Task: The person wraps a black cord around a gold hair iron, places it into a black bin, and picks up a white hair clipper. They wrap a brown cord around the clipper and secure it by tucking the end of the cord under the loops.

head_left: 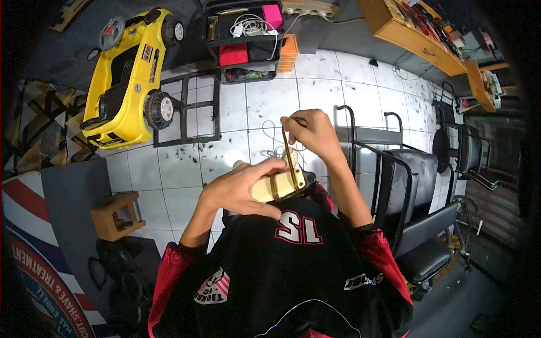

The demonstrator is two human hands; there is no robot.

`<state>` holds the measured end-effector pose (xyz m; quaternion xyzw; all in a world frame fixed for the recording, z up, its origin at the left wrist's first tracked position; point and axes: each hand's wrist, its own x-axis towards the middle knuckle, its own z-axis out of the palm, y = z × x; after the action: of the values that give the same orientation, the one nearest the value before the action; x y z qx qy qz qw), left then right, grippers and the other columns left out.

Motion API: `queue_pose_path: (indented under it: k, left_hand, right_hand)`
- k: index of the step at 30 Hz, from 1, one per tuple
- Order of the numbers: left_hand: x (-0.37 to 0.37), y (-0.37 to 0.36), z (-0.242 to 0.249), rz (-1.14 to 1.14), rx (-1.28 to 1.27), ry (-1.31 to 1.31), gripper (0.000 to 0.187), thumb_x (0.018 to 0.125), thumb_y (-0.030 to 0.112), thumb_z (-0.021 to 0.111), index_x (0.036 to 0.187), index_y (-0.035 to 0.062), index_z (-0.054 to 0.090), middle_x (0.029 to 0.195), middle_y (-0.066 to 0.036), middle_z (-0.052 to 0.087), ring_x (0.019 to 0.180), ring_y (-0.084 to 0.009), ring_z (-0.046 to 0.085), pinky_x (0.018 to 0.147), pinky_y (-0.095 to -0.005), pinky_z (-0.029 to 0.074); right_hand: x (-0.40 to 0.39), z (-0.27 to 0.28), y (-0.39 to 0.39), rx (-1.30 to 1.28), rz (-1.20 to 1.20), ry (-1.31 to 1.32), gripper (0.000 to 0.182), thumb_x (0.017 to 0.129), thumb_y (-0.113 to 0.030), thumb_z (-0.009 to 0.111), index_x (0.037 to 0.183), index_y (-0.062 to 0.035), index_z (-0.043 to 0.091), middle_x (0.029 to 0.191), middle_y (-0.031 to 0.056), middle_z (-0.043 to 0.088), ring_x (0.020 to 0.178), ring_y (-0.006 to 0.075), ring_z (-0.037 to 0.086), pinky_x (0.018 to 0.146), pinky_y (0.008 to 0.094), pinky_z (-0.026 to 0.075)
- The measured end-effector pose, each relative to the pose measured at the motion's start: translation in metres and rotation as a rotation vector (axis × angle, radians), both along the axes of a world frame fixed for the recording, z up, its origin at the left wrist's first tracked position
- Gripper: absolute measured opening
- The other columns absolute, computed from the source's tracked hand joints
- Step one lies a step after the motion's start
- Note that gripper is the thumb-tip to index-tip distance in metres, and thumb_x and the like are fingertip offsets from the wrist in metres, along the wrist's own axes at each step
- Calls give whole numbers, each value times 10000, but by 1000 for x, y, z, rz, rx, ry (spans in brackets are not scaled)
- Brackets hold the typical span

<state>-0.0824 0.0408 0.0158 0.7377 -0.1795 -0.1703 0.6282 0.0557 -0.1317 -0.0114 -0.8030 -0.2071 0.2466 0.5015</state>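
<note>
Close to my chest, my left hand point(243, 188) wraps round a cream-coloured block-like object point(264, 190), thumb along its near side and fingers over its far side. A dark brown cord or strap point(274, 186) loops round the object near its right end. My right hand point(309, 132) is raised above that end, fingers pinched on the cord's upper part, which runs taut down to the object. Behind the object, a round beige piece point(291, 157) and thin loose wire point(273, 135) show against the tiled floor.
A yellow toy car point(127, 79) stands at the upper left beside a black metal frame point(216, 104). At the top is a black shelf cart point(248, 42). Black chairs point(410, 174) stand on the right, a wooden stool point(116, 217) on the left, and a wooden drawer unit point(420, 48) at the upper right.
</note>
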Motion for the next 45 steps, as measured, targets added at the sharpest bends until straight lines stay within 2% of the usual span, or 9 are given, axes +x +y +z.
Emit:
queue_pose_path:
  k: [2, 7, 12, 15, 23, 24, 30, 38, 45]
  left_hand:
    - [-3, 1, -2, 96, 35, 22, 704, 769, 218, 780, 1328, 52, 387, 978, -131, 656, 868, -227, 663, 784, -339, 506]
    - [-4, -1, 4, 266, -19, 22, 653, 775, 110, 760, 1334, 27, 431, 1149, -172, 636, 1001, -214, 645, 868, -312, 485]
    - [-5, 1, -6, 292, -82, -68, 635, 776, 63, 765, 1326, -1, 455, 1266, -175, 596, 1105, -178, 595, 941, -290, 446]
    - [-4, -2, -2, 353, -160, -16, 622, 770, 46, 769, 1304, -16, 457, 1279, -145, 576, 1113, -153, 560, 952, -288, 430]
    - [-1, -9, -3, 482, -303, 109, 577, 791, 40, 754, 1267, -14, 433, 1217, -108, 565, 1099, -123, 532, 944, -279, 421]
    - [-1, -9, -3, 474, -299, 106, 558, 800, 37, 752, 1255, -12, 434, 1203, -111, 575, 1092, -123, 538, 938, -273, 423]
    - [-8, -10, -1, 472, -296, 147, 629, 781, 16, 748, 1308, -17, 406, 1177, -111, 591, 1048, -127, 567, 901, -268, 448]
    - [-13, -2, -3, 568, -276, 134, 599, 799, 48, 751, 1315, -42, 460, 1075, -84, 646, 980, -97, 583, 847, -246, 468]
    - [-10, 14, 0, 714, -207, 79, 529, 814, 49, 718, 1287, -60, 508, 1065, -33, 619, 950, -75, 550, 831, -230, 459]
  right_hand:
    - [1, -12, -5, -32, 54, 82, 315, 901, -230, 653, 773, 56, 686, 516, -5, 523, 479, 50, 410, 444, 251, 310]
    - [5, -58, -27, 89, 228, 325, 316, 906, -291, 672, 813, 8, 710, 568, -18, 541, 549, 70, 443, 480, 267, 332]
    - [-2, -70, -49, 262, 551, 132, 282, 867, -182, 690, 1090, -10, 681, 1031, 146, 694, 901, 177, 650, 802, 314, 524]
    - [-23, -35, -41, 189, 478, 152, 392, 845, -146, 694, 1204, -8, 615, 1052, 148, 694, 954, 192, 641, 877, 353, 496]
    - [-56, -14, -18, 166, -147, -75, 129, 879, -29, 639, 970, 49, 589, 827, 162, 636, 746, 171, 626, 659, 307, 494]
    - [-53, -22, -18, 184, -102, -327, 84, 891, -10, 620, 942, 54, 598, 798, 144, 627, 642, 185, 588, 594, 298, 466]
    - [-49, -39, -32, 263, 86, 17, 131, 922, -52, 595, 859, 59, 626, 680, 72, 600, 610, 116, 534, 555, 274, 438]
    - [-46, -23, -34, 289, 188, 236, 222, 981, -153, 542, 1013, 14, 684, 599, -1, 507, 548, 66, 417, 494, 243, 353]
    - [-51, 6, -36, 96, 73, 131, 145, 964, -132, 569, 960, -6, 640, 611, 32, 570, 575, 104, 545, 547, 262, 434]
